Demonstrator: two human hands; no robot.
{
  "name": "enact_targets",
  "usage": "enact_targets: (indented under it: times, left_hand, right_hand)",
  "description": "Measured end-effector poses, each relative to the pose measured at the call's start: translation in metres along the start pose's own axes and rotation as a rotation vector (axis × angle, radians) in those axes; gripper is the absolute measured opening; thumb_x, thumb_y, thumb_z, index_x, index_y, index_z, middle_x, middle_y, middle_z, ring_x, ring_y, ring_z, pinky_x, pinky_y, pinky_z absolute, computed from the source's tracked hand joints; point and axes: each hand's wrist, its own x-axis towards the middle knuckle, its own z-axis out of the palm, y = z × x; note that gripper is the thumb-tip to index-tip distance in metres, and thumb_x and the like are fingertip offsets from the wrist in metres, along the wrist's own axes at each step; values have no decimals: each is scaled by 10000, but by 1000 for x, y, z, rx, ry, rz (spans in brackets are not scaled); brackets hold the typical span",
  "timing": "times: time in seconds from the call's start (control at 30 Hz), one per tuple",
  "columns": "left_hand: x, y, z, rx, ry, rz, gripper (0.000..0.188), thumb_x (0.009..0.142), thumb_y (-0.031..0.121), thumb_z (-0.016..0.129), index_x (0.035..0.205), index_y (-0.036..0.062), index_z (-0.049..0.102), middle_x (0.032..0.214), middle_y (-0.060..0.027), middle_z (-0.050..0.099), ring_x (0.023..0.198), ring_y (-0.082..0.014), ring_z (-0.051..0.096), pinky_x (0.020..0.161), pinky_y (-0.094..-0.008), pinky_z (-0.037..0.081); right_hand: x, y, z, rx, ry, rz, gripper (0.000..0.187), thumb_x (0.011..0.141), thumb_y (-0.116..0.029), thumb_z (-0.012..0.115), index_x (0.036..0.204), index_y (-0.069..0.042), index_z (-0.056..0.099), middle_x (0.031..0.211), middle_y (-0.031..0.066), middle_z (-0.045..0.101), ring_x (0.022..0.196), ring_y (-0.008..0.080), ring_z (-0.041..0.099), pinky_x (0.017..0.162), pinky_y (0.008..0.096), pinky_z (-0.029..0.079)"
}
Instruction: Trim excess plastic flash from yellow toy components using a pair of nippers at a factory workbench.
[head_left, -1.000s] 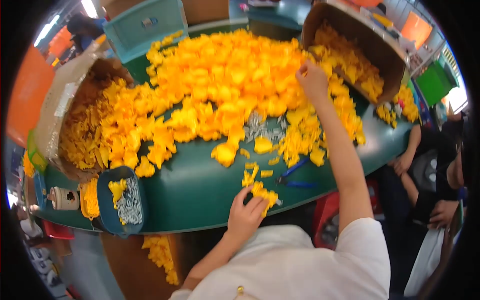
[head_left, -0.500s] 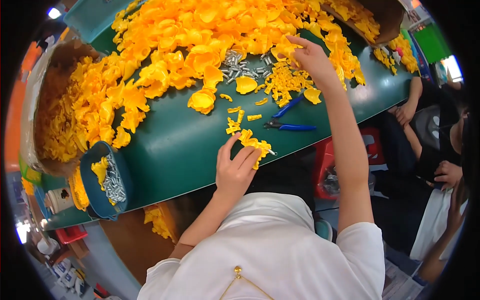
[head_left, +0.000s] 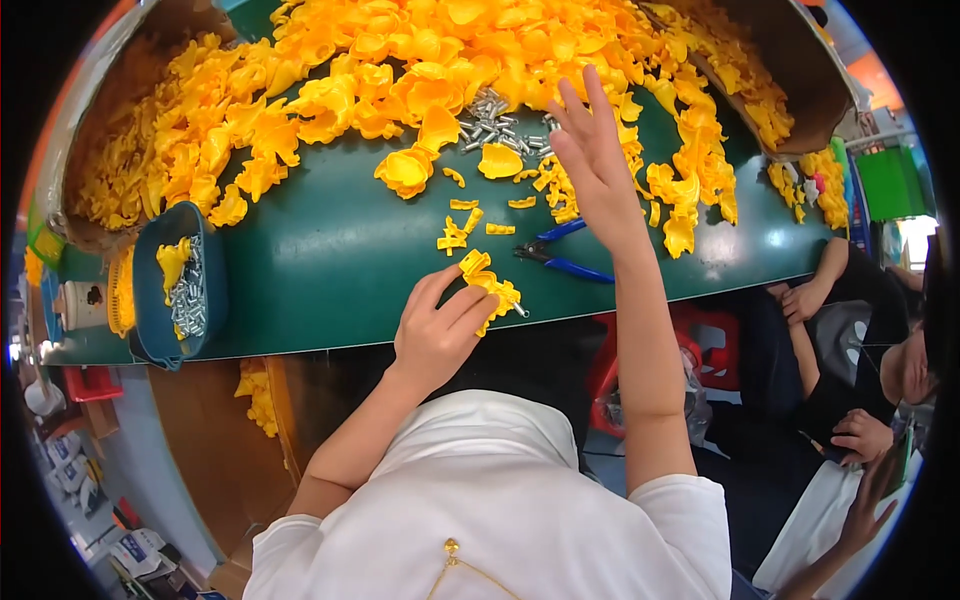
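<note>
Head view: the blue-handled cutters (head_left: 578,268) lie open on the green table (head_left: 330,270), and places here are told from them. Just to their left and nearer the person, the left hand (head_left: 440,325) is closed on a knobbly yellow piece (head_left: 488,290), fingers over its top; a small silver cylinder (head_left: 520,310) sticks out at its right end. Whether the piece rests on the table edge or is held just above it, I cannot tell. The right hand (head_left: 597,175) hangs beyond the cutters, well apart from the left one, with its fingers spread and nothing visible in its grasp. Small yellow bits (head_left: 553,188) lie beside and partly behind it.

A few yellow strips (head_left: 500,229) lie left of the cutters. Farther beyond them are loose silver cylinders (head_left: 490,125), then the large heap of curved yellow shells (head_left: 450,50). Well to their left stands a dark blue basket (head_left: 150,300) with more silver cylinders and a yellow piece in it.

The step in hand looks like steadying the piece with one hand while the other is out over the loose parts. Picking one up would call for lowering the right hand and pinching its spread fingers together.
</note>
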Motion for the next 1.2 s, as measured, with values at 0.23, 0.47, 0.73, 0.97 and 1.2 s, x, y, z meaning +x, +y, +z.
enact_targets:
  times: [0.23,0.47,0.73,0.97,1.2]
  left_hand:
    - [1,1,-2,23,26,26,273,624,25,679,894,64,670,926,-44,624,969,-310,583,825,-406,491]
    - [-7,-4,0,28,51,-10,264,641,45,673,904,62,673,924,-50,621,974,-313,576,836,-438,474]
    - [-8,-7,0,62,80,27,241,667,96,671,905,58,676,931,-53,610,986,-312,577,834,-440,473]
    - [-9,-6,4,33,96,18,218,672,101,664,883,52,683,929,-60,608,989,-316,579,837,-434,477]
    - [-10,-7,3,49,98,34,221,677,100,662,889,40,684,929,-68,603,981,-320,579,828,-431,479]
  right_hand:
    - [-4,26,-11,-1011,-214,-114,194,816,-142,678,1004,-95,680,1040,65,576,1001,262,508,864,329,420]
    - [-3,31,-5,-1027,-242,-315,144,735,-88,738,809,-49,621,816,44,595,799,203,551,715,313,458]
    - [-90,-13,5,-695,-312,9,130,732,15,692,853,-19,657,683,29,585,590,95,574,484,213,390]
    - [-97,-1,10,-860,-302,-174,134,693,48,689,810,13,632,658,80,545,567,172,582,486,264,426]
    - [-94,-7,18,-902,-314,-188,156,664,62,693,800,23,626,663,90,542,556,197,576,499,278,451]
